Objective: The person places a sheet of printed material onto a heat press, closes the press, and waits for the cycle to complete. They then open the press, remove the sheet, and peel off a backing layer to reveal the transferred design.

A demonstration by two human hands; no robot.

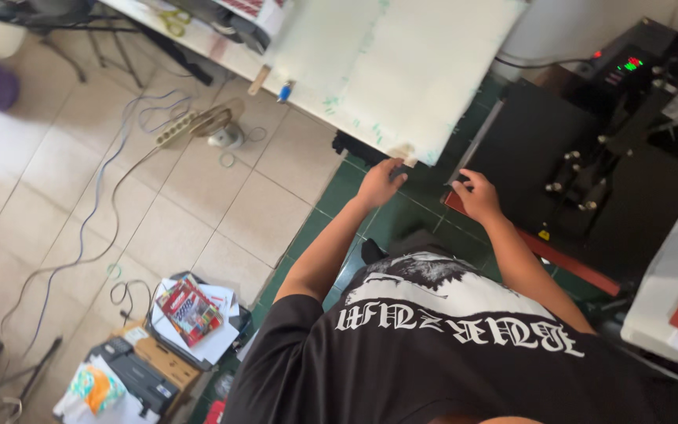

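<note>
Left hand [380, 183] touching one white sheet [390, 71] | right hand [476, 195] on one black press plate [523, 149]

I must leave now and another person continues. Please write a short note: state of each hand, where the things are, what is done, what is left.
Left hand: at the corner of the white sheet on the table; grip cannot be told.
Right hand: fingers on the near edge of the black heat press, holding nothing visible.
Done: the black platen is bare.
Left: the sheet is not yet on the press.
</note>
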